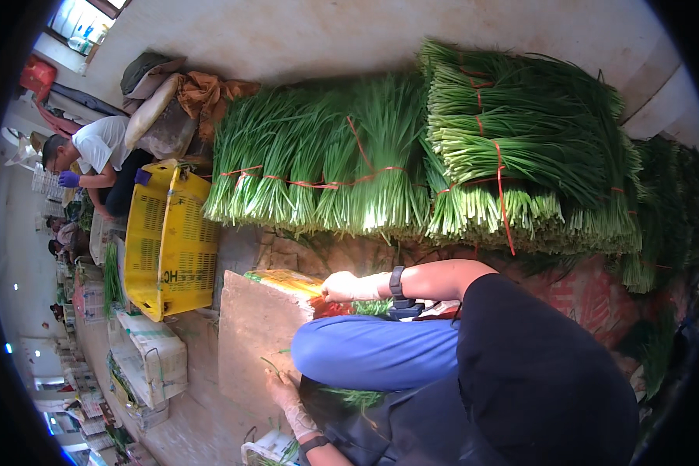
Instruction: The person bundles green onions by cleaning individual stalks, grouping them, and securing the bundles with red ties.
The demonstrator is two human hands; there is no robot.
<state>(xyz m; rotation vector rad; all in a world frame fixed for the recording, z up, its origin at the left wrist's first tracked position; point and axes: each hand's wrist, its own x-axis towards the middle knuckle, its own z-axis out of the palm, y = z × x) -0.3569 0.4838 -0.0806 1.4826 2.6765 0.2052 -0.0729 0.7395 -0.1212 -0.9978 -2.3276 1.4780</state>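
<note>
Head view: both hands at a brown board (245, 338), blue trouser knee (377, 351) between them. Right hand (343, 287), watch (397, 284) on its wrist, is at the board's upper edge in frame, fingertips bunched against red strips (326, 307) next to an orange-yellow packet (286, 280); can't tell if they pinch anything. Left hand (284, 388), dark band on its wrist, is near the lower edge, fingers curled, fingertips at a thin green stalk (270, 365) over the board; too small to tell pinched from just touching. Main stock: long green bundles (380, 155) with red ties, lined up along the wall (349, 35), stacked higher toward frame right. Yellow crate (190, 268) sits beyond the board, white crates (167, 361) below it in frame. Co-worker (105, 147) in white shirt and purple glove at upper left.
</note>
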